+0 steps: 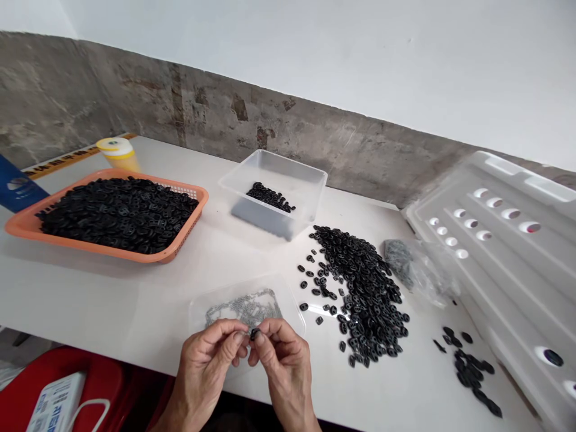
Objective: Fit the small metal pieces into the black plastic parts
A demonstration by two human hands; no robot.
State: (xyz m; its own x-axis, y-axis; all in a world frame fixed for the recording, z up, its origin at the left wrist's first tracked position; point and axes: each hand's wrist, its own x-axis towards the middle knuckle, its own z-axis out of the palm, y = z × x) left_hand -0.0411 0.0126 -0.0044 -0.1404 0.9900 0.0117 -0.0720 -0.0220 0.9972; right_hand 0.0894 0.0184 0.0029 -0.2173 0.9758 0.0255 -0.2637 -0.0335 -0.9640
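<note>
My left hand [209, 366] and my right hand [285, 366] meet at the table's front edge, fingertips pinched close together. Between thumb and finger my right hand holds a small black piece [254, 333]. The left fingers are pinched beside it on something too small to make out. Just behind the hands, a shallow clear tray [290, 300] holds many small grey metal bits [245, 307], partly hidden by the fingers. To the right lies a large heap of black oval pieces [360, 282] with holes, some scattered loose at its left side.
An orange basket [153, 257] full of black pieces stands left, near a yellow cup [121, 155]. Behind is a clear box [279, 225] with some black pieces. A plastic bag [423, 270], more black parts [470, 369] and a white perforated panel [508, 258] are right.
</note>
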